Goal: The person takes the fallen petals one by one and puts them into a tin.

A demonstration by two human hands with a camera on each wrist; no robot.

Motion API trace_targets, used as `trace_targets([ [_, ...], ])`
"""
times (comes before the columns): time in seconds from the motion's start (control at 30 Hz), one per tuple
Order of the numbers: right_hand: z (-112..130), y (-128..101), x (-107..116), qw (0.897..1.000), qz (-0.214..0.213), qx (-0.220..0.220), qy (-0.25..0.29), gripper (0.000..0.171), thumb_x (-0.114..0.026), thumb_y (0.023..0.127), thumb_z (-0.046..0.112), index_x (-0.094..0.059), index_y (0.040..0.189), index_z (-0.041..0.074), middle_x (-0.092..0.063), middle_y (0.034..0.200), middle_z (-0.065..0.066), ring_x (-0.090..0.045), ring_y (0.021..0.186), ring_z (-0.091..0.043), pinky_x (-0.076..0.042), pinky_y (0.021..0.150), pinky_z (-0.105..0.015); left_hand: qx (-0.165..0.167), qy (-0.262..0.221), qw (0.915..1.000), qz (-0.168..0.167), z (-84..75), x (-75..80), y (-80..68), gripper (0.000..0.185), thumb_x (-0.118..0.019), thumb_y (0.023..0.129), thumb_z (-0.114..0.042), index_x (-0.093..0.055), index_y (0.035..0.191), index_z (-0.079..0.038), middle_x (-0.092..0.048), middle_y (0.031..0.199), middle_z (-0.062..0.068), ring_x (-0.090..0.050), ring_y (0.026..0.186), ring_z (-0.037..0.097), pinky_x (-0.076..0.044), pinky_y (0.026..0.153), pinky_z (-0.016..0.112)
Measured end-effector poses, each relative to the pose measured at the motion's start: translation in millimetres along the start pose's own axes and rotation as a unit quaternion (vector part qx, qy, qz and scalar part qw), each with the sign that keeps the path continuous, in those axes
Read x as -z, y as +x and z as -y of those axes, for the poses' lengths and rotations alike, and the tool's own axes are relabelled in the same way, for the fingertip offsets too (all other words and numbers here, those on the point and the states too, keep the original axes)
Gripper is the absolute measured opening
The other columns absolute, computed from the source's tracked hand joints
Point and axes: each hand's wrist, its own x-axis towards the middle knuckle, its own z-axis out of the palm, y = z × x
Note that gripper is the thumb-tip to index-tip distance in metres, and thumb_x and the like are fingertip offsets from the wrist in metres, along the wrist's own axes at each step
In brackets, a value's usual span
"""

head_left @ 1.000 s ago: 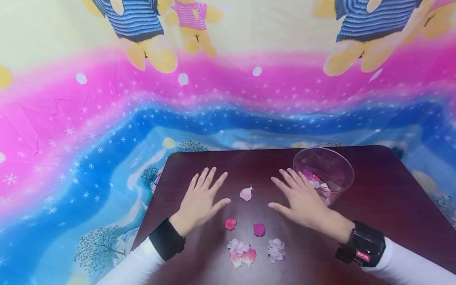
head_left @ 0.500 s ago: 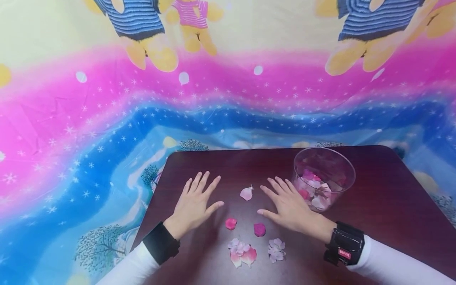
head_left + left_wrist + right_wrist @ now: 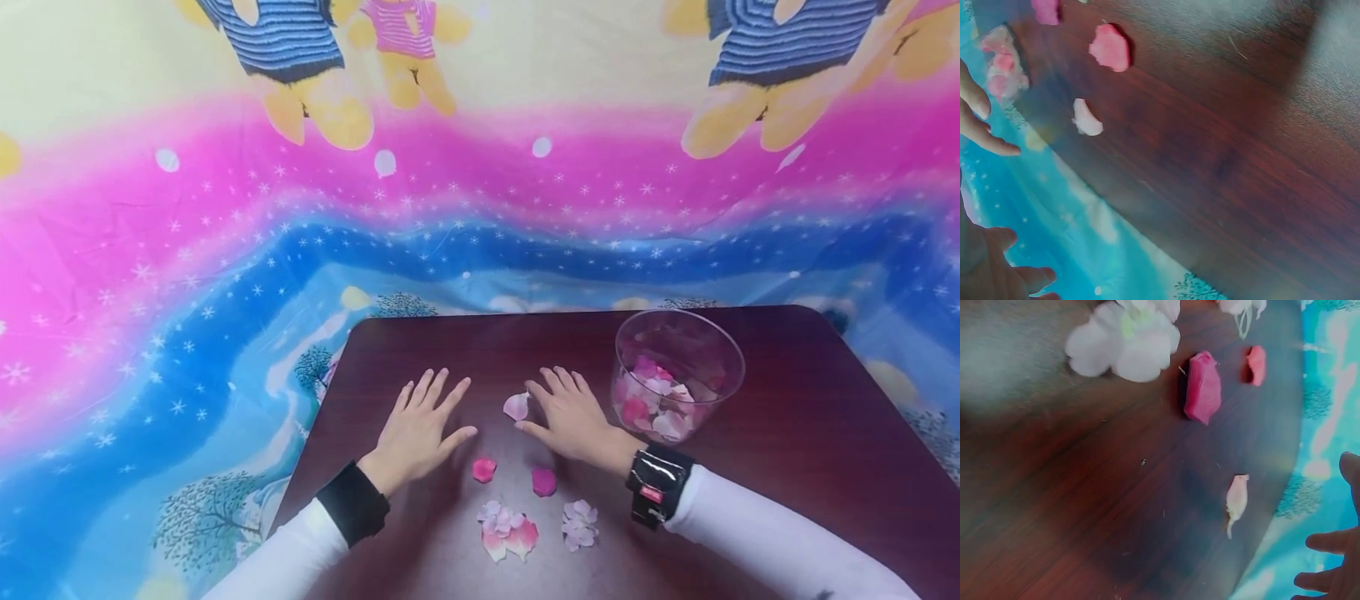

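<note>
My left hand (image 3: 415, 429) hovers palm down over the left of the table, fingers spread and holding nothing. My right hand (image 3: 573, 417) is likewise spread, its thumb and forefinger beside a pale pink petal (image 3: 516, 407); whether they touch it I cannot tell, though the right wrist view shows that petal (image 3: 1237, 499) apart from the fingers. Nearer me lie a red petal (image 3: 483, 470) and a magenta petal (image 3: 543, 481). Below them are a cluster of pale blossoms with pink-white petals (image 3: 507, 532) and a pale lilac blossom cluster (image 3: 580, 526).
A clear plastic tub (image 3: 678, 367) partly filled with pink, red and white petals stands to the right of my right hand. The dark wooden table (image 3: 810, 400) ends in rounded far corners against a printed cloth (image 3: 480, 183) with snowflakes and bears.
My right hand has moved left, away from in front of the tub and toward the pale pink petal. My left hand shifted slightly left, then back right. The petals have stayed in place.
</note>
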Motion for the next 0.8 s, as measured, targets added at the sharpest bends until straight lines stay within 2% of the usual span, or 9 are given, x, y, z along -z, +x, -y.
trace_targets([
  [0.27,10.0,30.4,-25.8,0.999,0.029,0.005,-0.023,0.070,-0.066,0.089,0.060,-0.060,0.139,0.011,-0.056,0.143,-0.021,-0.048,0.136,-0.041,-0.036,0.113,-0.059,0.006,-0.002,0.9998,0.020,3.1,-12.2,9.4,0.075,-0.046,0.098,-0.065,-0.030,0.160,-0.028,-0.033,0.165,0.017,-0.027,0.154,0.039,-0.024,0.123,0.060],
  [0.43,13.1,43.9,-38.8,0.998,0.044,0.007,-0.047,0.063,-0.070,0.089,0.053,-0.062,0.136,0.011,-0.060,0.137,-0.018,-0.053,0.128,-0.038,-0.042,0.106,-0.055,0.010,-0.006,0.9992,0.039,0.8,-16.4,12.8,0.075,-0.045,0.098,-0.066,-0.029,0.161,-0.029,-0.031,0.166,0.016,-0.025,0.155,0.038,-0.023,0.124,0.059],
  [0.63,12.5,52.2,-58.4,0.995,0.054,-0.001,-0.090,0.039,-0.075,0.088,0.038,-0.069,0.117,0.013,-0.066,0.113,-0.012,-0.060,0.109,-0.032,-0.050,0.088,-0.047,0.013,-0.013,0.9986,0.049,-1.1,-20.4,12.4,0.075,-0.044,0.098,-0.067,-0.027,0.161,-0.029,-0.030,0.166,0.016,-0.024,0.156,0.038,-0.023,0.124,0.059],
  [0.8,11.6,55.4,-70.3,0.991,0.020,0.015,-0.135,0.012,-0.070,0.092,0.026,-0.074,0.098,0.015,-0.069,0.096,-0.007,-0.065,0.093,-0.026,-0.053,0.078,-0.039,0.009,-0.013,0.9991,0.039,-1.5,-23.1,10.7,0.075,-0.044,0.098,-0.067,-0.029,0.161,-0.029,-0.031,0.166,0.016,-0.026,0.155,0.038,-0.024,0.123,0.059],
])
